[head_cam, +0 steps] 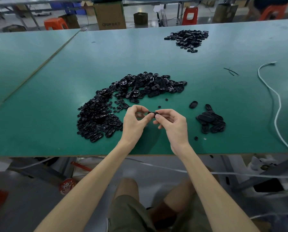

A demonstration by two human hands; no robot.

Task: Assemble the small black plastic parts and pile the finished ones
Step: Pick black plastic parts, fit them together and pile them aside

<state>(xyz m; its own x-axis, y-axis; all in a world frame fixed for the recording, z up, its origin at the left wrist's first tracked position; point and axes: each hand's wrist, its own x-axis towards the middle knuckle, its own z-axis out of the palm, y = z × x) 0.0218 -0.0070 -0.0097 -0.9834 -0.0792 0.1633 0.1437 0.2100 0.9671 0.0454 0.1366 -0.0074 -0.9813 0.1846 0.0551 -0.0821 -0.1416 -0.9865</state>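
Both hands meet above the green table [59, 134] near its front edge. My left hand [134, 121] and my right hand [172, 123] pinch one small black plastic part [151, 113] between their fingertips, each from its own side. A large heap of loose black oval shells and small round pieces [106, 111] spreads to the left of and behind the hands. To the right of my right hand lies a smaller pile of black oval parts [211, 122].
Another pile of black parts [189, 38] lies at the far right of the table. A white cable [273, 101] snakes along the right side. Single loose pieces [193, 104] dot the table near the hands. Cardboard boxes [109, 14] and orange stools [55, 23] stand behind the table.
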